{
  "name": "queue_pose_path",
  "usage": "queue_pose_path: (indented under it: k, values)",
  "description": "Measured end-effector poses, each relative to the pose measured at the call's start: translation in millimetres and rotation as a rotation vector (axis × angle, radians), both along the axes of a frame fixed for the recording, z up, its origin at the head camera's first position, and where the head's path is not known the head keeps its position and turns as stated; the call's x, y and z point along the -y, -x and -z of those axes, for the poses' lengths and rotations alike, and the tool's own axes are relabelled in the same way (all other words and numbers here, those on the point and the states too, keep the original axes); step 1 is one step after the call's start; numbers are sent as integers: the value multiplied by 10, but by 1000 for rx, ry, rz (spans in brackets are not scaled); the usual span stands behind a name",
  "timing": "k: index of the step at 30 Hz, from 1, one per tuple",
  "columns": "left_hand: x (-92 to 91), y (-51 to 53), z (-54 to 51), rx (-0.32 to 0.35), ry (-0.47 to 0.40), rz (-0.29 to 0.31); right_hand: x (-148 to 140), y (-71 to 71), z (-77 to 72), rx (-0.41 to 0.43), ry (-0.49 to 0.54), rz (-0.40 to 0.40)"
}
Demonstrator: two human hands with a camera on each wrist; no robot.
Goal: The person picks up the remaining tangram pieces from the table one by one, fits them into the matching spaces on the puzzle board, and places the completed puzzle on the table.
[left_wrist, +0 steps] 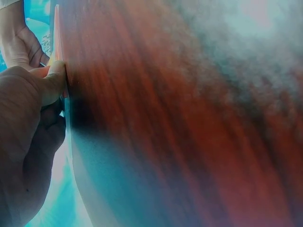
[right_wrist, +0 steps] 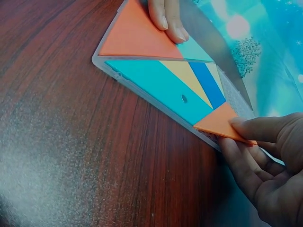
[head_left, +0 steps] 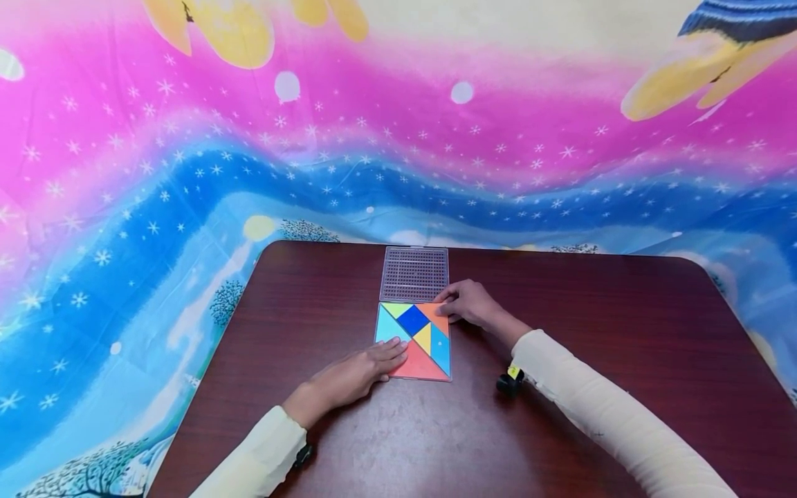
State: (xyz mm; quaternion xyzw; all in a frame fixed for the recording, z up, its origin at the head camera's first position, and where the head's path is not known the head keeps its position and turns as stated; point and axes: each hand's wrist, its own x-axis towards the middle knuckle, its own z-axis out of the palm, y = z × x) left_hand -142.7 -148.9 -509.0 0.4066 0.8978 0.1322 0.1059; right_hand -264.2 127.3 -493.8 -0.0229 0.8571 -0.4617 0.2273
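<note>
A square tangram set fills a clear plastic case [right_wrist: 163, 111] on the table. My right hand [head_left: 473, 304] pinches the small orange triangle [right_wrist: 218, 124] at the case's far right corner. In the right wrist view that triangle tilts up, its outer edge raised above the case. My left hand [head_left: 358, 370] rests with extended fingers on the large red-orange triangle [head_left: 420, 363] and the light blue triangle [head_left: 387, 328]. A dark blue square [head_left: 414, 320], a yellow triangle [head_left: 425, 339], a blue parallelogram [head_left: 441, 349] and a yellow-green triangle [head_left: 396, 309] lie flat between them.
The case's gridded lid [head_left: 414, 274] lies opened out beyond it, by the far edge of the brown table [head_left: 299, 304]. A patterned cloth [head_left: 398, 145] hangs behind. Small black devices sit at both wrists.
</note>
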Motion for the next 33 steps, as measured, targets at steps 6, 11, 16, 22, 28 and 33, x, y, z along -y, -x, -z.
queue_pose_path:
  k: [6,11,16,22,28,33]
  values:
    - [9,-6,6,-6,-21,6,20,-28,-18,-40,-19,-15]
    - [11,-2,-2,-8,-31,9,39,-67,-45,-154,-123,-50]
    - [8,-3,-5,-12,-11,3,75,-108,-81,-213,-194,-50]
    - [11,-3,-7,-18,-8,-2,147,-148,-124,-305,-257,-55]
    - [7,-8,-9,-14,-13,-6,203,-208,-125,-344,-275,-6]
    - [2,-9,5,-17,-17,3,224,-237,-95,-367,-300,29]
